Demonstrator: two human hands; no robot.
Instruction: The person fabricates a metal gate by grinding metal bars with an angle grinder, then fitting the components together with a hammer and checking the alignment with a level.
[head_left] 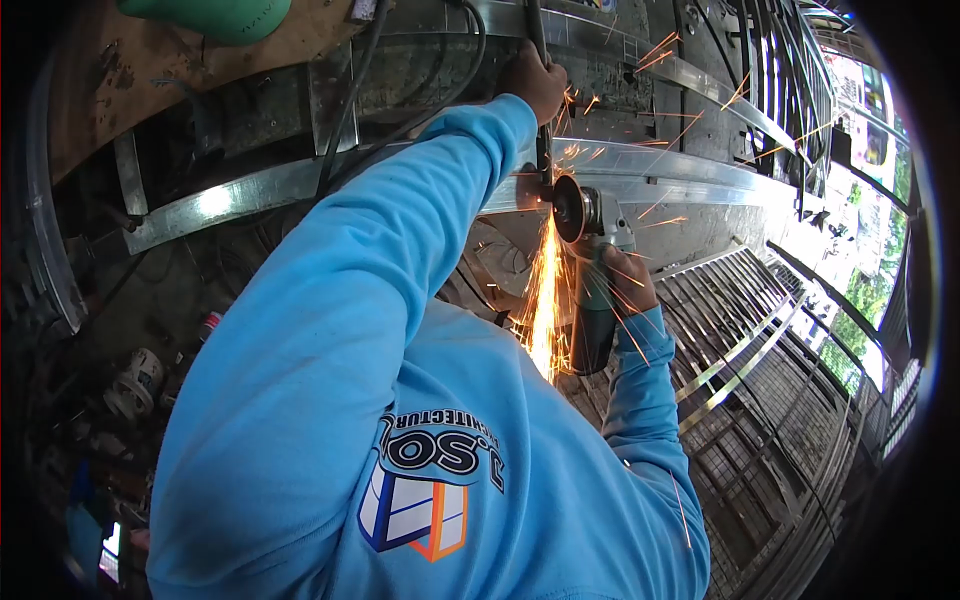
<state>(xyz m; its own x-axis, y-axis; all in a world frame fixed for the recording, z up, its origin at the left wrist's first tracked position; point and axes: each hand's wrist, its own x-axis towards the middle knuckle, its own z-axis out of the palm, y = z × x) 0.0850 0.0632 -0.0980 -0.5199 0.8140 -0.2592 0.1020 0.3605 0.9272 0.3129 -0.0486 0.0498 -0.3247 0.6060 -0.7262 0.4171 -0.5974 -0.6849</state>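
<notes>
My left hand (pixel 533 82) is closed around a dark metal bar (pixel 544 150) that runs away from me across a metal rail (pixel 260 192). In my right hand (pixel 630 277) I grip an angle grinder (pixel 596 290), its body pointing down toward me. The grinder's disc (pixel 569 208) meets the near end of the bar, as far as the glare shows. A bright stream of sparks (pixel 546 300) pours down toward my shirt, and single sparks fly off to the upper right.
Dark cables (pixel 352 95) loop over the rails on the left. A wooden board (pixel 100 70) bears a green object (pixel 215 18) at upper left. Metal grilles (pixel 740 330) lie at right, with more bars (pixel 790 80) behind. A white container (pixel 138 382) stands among clutter at lower left.
</notes>
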